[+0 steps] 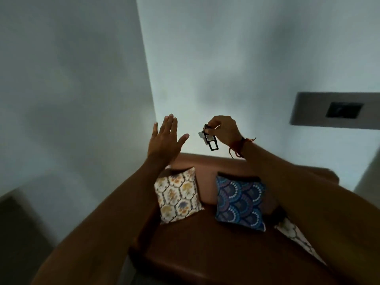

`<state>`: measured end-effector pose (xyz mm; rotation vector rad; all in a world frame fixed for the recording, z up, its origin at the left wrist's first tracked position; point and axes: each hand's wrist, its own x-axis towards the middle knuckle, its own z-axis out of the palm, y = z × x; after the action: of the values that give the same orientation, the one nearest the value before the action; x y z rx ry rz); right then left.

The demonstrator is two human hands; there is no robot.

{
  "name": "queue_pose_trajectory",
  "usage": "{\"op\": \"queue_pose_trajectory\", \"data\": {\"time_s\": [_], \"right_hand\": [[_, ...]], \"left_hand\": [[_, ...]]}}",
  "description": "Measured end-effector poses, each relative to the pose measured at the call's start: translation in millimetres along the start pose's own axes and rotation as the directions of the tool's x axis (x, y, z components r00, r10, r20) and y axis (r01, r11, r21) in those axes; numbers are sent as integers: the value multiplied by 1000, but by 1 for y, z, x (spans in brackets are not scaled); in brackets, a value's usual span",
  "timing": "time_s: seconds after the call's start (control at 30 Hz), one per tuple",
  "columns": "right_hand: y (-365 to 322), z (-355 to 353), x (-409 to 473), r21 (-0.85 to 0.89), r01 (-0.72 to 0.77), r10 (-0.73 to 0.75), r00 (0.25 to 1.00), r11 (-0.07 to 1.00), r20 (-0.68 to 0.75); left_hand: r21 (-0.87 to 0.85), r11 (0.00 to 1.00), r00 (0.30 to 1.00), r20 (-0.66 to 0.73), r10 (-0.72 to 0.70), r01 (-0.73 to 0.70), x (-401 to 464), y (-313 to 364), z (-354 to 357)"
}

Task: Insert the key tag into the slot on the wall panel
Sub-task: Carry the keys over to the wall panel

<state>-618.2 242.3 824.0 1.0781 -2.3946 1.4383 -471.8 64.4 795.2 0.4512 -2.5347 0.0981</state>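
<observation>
Right hand (pixel 223 130) pinches key tag (pixel 209 140), well left of wall panel (pixel 337 109) | left hand (pixel 164 140) splayed, empty

Brown leather sofa (pixel 205 254), set against a pale wall (pixel 226 58), back edge at the top, seat toward the bottom. On the seat, leaning upright against the backrest: cream cushion (pixel 176 195) with yellow and blue floral print at left; blue cushion (pixel 240 202) with fan-like scallop pattern just beside it, a narrow gap between them. Third cushion (pixel 298 237), pale with a dark lattice, at right, mostly hidden behind a forearm.
</observation>
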Motion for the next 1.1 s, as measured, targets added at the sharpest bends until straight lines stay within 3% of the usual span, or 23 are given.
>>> {"op": "queue_pose_trajectory", "data": {"time_s": [0.4,0.73,0.9,1.1], "right_hand": [[59,-281,-3,-25,-31,23,960,999,-277],[136,-431,-19,-50,-148,108,878,988,-467],[180,-483,-14,-74,-178,116,852,981,-511],[240,-531,9,-115,-193,103,838,974,-536]], "left_hand": [[-49,969,947,-233,223,-241,112,262,-28],[-78,904,869,-322,377,-421,176,430,-16],[-19,866,821,-329,467,-500,202,495,9],[-71,844,800,-366,474,-532,253,570,40]]}}
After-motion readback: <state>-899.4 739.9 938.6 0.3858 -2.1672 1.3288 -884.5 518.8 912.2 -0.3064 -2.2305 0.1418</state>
